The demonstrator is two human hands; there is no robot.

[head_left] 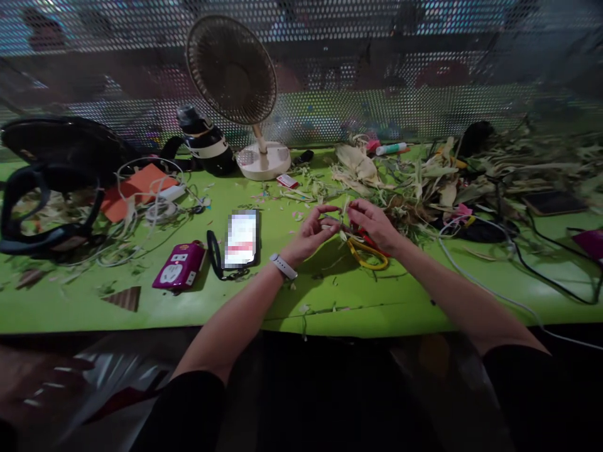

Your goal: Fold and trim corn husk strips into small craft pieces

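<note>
Over the green table (282, 307), my left hand (316, 232) has its fingers curled, thumb and forefinger close around a thin stem-like piece. My right hand (370, 221) pinches a pale strip of plant material (345, 210) between thumb and fingers, close to the left fingertips. The far end of what they hold is too small to make out. Scissors with yellow handles (370, 256) lie just below my right hand, and something red shows beside them, partly covered by the hand. A pale wristband (283, 267) is on my left wrist.
A fan (264, 161), a black bottle (211, 147) and dried husks (360, 164) stand or lie behind the hands. On the left are a lit phone (242, 238), a purple socket block (179, 267), cables and an orange sheet (139, 188). Another person's hand (42, 383) shows at lower left.
</note>
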